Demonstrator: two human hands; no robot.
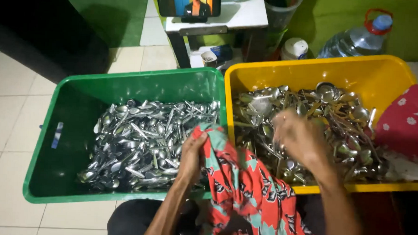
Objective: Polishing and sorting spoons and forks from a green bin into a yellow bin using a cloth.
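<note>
So the spoons (306, 121) sit heaped in the yellow bin (372, 77), tangled and shiny. I'd guess they're light one at a time, stiff and slippery, easiest to pinch by the handle. The right hand (298, 137) is down on that pile, but it's blurred, so I can't tell how far its grip is spread or if it has one. The left hand (191, 154) is closed on a soft red patterned cloth (243, 188), between the yellow bin and the green bin (75, 108), which holds more spoons.
</note>
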